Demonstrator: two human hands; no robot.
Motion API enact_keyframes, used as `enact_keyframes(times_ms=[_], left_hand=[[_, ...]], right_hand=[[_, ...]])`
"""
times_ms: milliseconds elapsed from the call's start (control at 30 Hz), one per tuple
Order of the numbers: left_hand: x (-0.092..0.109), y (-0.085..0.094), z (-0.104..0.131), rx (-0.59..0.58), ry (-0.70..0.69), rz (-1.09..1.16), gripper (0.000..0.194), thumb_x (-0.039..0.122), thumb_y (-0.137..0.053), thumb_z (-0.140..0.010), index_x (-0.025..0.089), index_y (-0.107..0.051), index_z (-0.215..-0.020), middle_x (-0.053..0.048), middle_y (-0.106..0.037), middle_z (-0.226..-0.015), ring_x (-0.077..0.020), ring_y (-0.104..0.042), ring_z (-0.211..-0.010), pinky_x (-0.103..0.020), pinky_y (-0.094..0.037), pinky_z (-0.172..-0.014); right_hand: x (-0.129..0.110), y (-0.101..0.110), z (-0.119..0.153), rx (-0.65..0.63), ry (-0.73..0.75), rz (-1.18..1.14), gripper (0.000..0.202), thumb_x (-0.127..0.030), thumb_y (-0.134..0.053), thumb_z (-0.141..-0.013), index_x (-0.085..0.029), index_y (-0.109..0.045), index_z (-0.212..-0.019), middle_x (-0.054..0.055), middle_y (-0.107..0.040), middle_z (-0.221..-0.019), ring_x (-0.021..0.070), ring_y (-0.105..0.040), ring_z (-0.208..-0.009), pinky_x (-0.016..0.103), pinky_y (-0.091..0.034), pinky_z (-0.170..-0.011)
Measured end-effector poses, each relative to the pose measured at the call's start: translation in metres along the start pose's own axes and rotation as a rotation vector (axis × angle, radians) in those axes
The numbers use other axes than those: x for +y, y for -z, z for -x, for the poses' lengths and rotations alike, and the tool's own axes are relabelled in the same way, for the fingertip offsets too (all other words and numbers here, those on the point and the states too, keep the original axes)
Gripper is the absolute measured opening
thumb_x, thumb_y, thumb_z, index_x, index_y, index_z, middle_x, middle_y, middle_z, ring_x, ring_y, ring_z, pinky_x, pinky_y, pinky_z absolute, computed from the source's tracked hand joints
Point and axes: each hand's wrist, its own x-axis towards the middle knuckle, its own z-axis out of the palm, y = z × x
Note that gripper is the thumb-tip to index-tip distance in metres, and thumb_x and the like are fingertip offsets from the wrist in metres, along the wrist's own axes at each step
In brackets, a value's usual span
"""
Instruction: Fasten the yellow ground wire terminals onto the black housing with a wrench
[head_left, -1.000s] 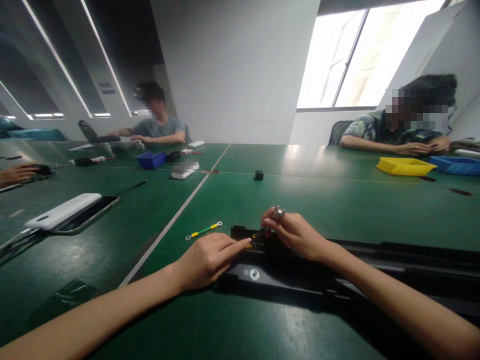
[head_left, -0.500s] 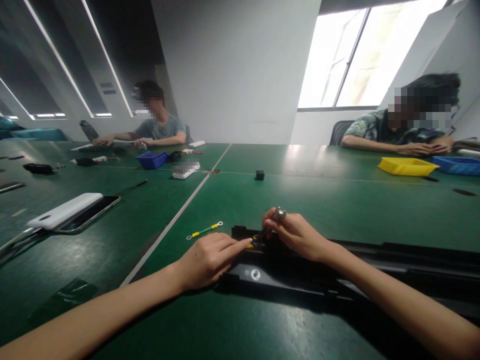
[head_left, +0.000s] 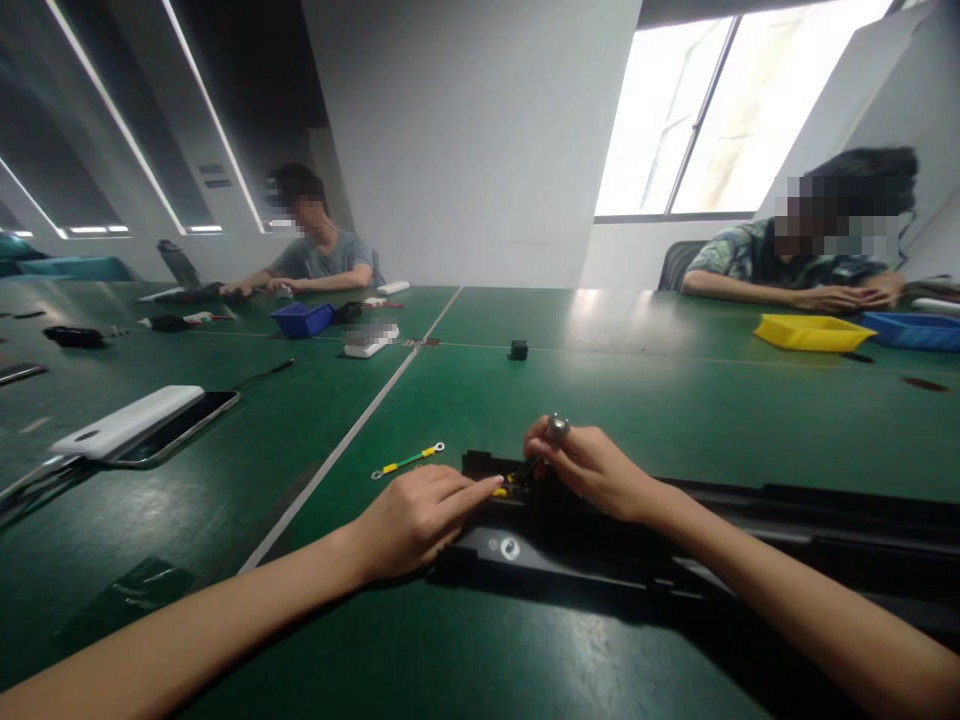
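A long black housing (head_left: 585, 570) lies on the green table, running off to the right. My left hand (head_left: 424, 515) rests on its left end, the index finger stretched toward small yellow parts (head_left: 500, 492) inside; its other fingers are bent and partly hidden. Just to the right, my right hand (head_left: 589, 465) is closed around a thin dark tool (head_left: 529, 466) that points down into the housing near the yellow parts. A ring-like metal piece (head_left: 559, 427) shows at the right hand's fingers. Left of the housing lies a green-and-yellow wire (head_left: 409, 461) with ring terminals.
A white device (head_left: 127, 420) and a phone (head_left: 180, 430) lie at left. Farther back are a blue bin (head_left: 302, 320), a small black cube (head_left: 519, 350), a yellow tray (head_left: 814, 332) and a blue tray (head_left: 919, 330). Two people sit across the table (head_left: 637, 400).
My hands look almost unmoved at the housing. The hand of the person at back left has shifted slightly to the right.
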Motion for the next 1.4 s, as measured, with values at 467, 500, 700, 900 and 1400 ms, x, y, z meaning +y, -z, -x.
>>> enact_keyframes(times_ms=[467,500,700,900,1400], left_hand=[[0.0023,0.0029,-0.0022,0.021,-0.016,-0.012,0.042,0.011,-0.041,-0.09,0.011,-0.044,-0.132,-0.013,-0.064,-0.103,-0.0217,-0.06,-0.09,-0.038,-0.053,-0.076],[0.002,0.0028,-0.0021,0.018,-0.016,-0.014,0.043,0.01,-0.041,-0.09,0.011,-0.044,-0.132,-0.013,-0.064,-0.103,-0.0216,-0.06,-0.09,-0.038,-0.053,-0.077],[0.0018,0.0023,-0.0021,0.019,-0.014,-0.014,0.042,0.011,-0.04,-0.09,0.012,-0.044,-0.132,-0.013,-0.064,-0.103,-0.0215,-0.06,-0.09,-0.038,-0.053,-0.077],[0.0021,0.0027,-0.0022,0.016,-0.009,-0.016,0.042,0.01,-0.04,-0.09,0.012,-0.043,-0.132,-0.013,-0.064,-0.103,-0.022,-0.06,-0.089,-0.037,-0.053,-0.076],[0.0025,0.0027,-0.0027,0.03,-0.017,-0.012,0.041,0.012,-0.041,-0.091,0.011,-0.045,-0.132,-0.013,-0.065,-0.102,-0.0214,-0.061,-0.09,-0.037,-0.053,-0.076]], right_hand=[[-0.0027,0.0009,-0.0003,-0.017,-0.025,0.001,0.029,-0.039,-0.035,-0.097,-0.017,-0.051,-0.086,0.0,-0.058,-0.066,0.0107,-0.053,-0.055,0.023,-0.041,-0.057],[-0.0031,0.0011,-0.0001,-0.019,-0.026,0.003,0.029,-0.038,-0.035,-0.097,-0.017,-0.05,-0.086,0.0,-0.057,-0.066,0.0106,-0.053,-0.055,0.023,-0.041,-0.057],[-0.004,0.0014,0.0,-0.021,-0.015,-0.001,0.028,-0.037,-0.035,-0.097,-0.017,-0.051,-0.085,0.001,-0.058,-0.067,0.0115,-0.054,-0.058,0.023,-0.042,-0.058],[-0.0017,0.0008,0.0002,-0.027,-0.016,-0.006,0.028,-0.038,-0.036,-0.097,-0.017,-0.05,-0.084,0.0,-0.058,-0.065,0.0107,-0.054,-0.056,0.023,-0.041,-0.058],[-0.0007,0.0001,0.0002,0.06,-0.05,0.054,0.031,-0.041,-0.035,-0.096,-0.017,-0.051,-0.085,0.002,-0.059,-0.067,0.0123,-0.054,-0.056,0.023,-0.041,-0.056]])
